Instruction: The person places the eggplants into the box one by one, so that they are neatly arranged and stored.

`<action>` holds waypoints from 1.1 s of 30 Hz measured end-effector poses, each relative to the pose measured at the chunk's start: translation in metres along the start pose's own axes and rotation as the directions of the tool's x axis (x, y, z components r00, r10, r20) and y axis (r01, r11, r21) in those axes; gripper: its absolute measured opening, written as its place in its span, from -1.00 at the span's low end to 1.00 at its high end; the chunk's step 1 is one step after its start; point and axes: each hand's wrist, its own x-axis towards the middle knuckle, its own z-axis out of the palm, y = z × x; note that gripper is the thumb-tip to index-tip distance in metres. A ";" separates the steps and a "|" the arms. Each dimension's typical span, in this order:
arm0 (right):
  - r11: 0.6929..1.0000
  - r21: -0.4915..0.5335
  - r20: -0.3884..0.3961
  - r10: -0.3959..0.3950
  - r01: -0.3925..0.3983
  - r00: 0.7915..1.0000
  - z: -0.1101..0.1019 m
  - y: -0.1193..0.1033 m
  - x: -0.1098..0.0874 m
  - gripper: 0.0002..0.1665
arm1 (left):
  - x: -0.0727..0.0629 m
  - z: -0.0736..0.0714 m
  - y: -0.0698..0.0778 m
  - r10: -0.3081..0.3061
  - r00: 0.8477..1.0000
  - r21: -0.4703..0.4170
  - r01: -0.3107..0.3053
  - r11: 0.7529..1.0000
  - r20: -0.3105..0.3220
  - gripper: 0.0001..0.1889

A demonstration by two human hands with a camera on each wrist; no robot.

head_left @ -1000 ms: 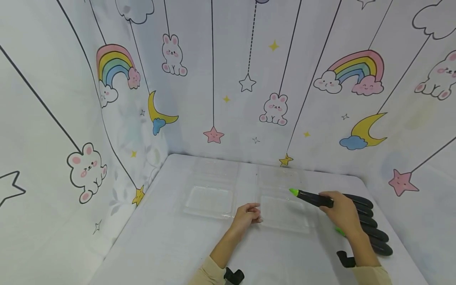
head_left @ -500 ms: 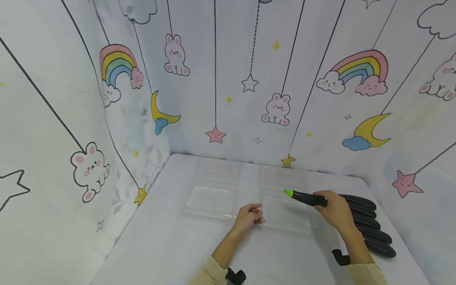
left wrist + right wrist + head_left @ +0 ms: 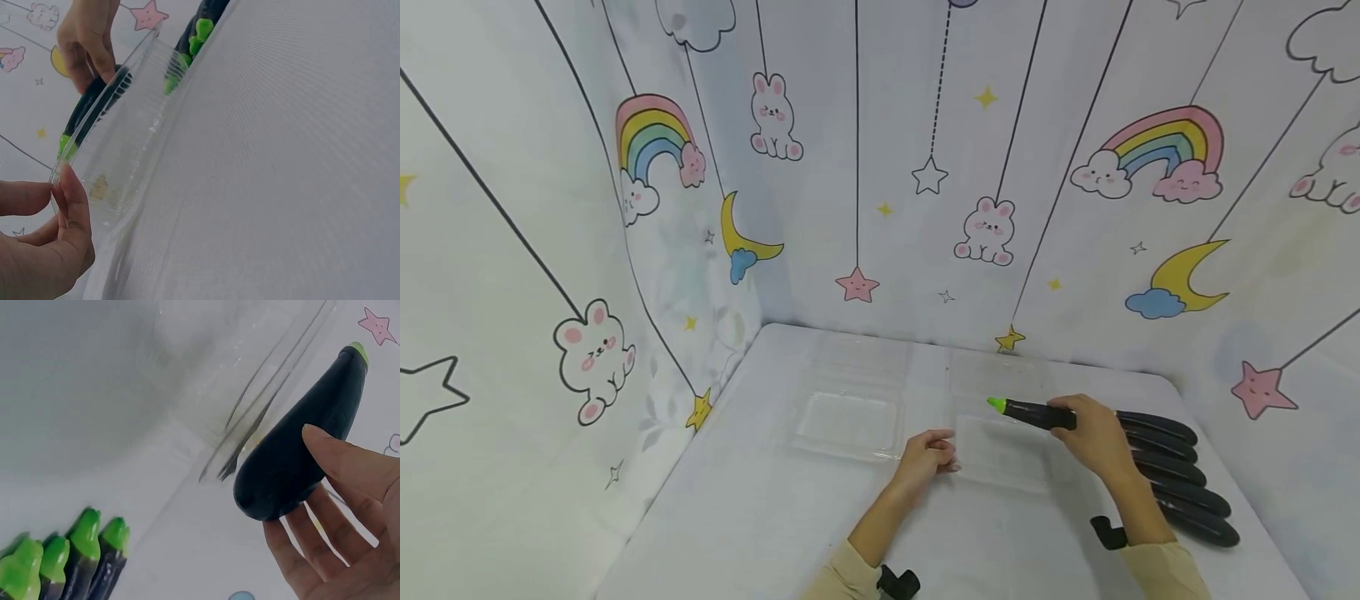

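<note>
My right hand [image 3: 1093, 437] holds an eggplant [image 3: 1037, 414], dark purple-black with a bright green stem end, over the right-hand clear plastic box [image 3: 1003, 479]. In the right wrist view the thumb lies across the eggplant [image 3: 294, 444] and the fingers support it from the other side. Its green tip points left in the head view. My left hand [image 3: 928, 457] pinches the near left side of that same box. The left wrist view shows thumb and fingertips at the box's rim [image 3: 134, 56].
A second clear box [image 3: 847, 457] stands open to the left. Several more eggplants [image 3: 1191, 500] lie side by side at the table's right. Behind the white table [image 3: 737, 517] hangs a cloth [image 3: 895, 242] printed with rabbits, stars and rainbows.
My right hand has carried the eggplant leftward, away from the row and farther over the right-hand box. The left hand keeps its hold on the box's side. The head view has shifted slightly.
</note>
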 end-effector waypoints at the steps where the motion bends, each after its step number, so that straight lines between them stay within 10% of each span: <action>1: 1.000 0.000 0.005 -0.002 0.002 1.000 0.001 -0.001 0.001 -0.46 | 0.000 0.000 0.000 0.000 1.000 -0.001 0.000 1.000 -0.003 -0.56; 33: 0.997 -0.014 0.068 -0.068 0.069 0.995 0.040 -0.005 0.019 -0.47 | 0.004 -0.004 -0.004 -0.009 1.000 0.027 0.008 1.000 0.016 -0.58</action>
